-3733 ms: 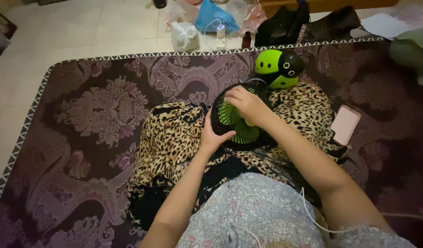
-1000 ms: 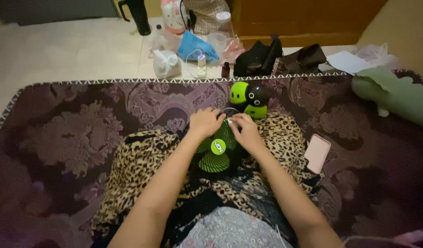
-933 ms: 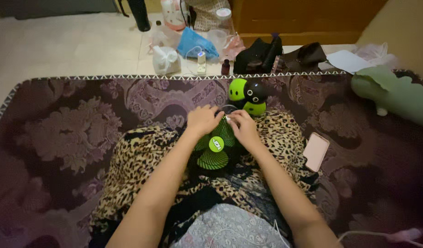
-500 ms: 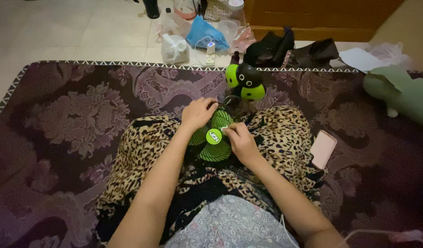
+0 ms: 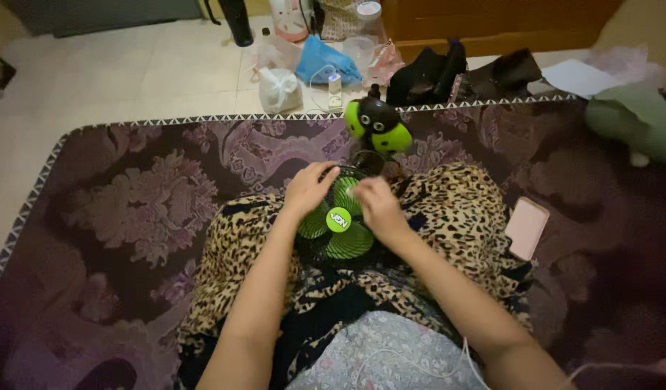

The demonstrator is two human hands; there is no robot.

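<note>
Glossy green plastic fan blades [image 5: 338, 220], matt leopard-print cloth [image 5: 456, 217], patterned woven rug [image 5: 145, 209]

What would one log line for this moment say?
left hand: on green fan rim | right hand: fingers on fan blades | fan: on lap, leopard-print cloth | nearby: pink phone

A purple patterned rug [image 5: 130, 217] with a pale zigzag border covers most of the floor; a leopard-print cloth [image 5: 456, 217] lies spread over its middle; a pink phone [image 5: 527, 228] rests on the rug just beside the cloth's right edge; a green stuffed toy [image 5: 629, 119] lies at the far right; beyond the rug, on the pale tiles [image 5: 116, 72], stand a white plastic bag [image 5: 278, 89], a blue bag [image 5: 325, 63], a dark bottle [image 5: 235, 22] and black clothing [image 5: 427, 76]; a white paper [image 5: 582, 76] lies nearby.
</note>
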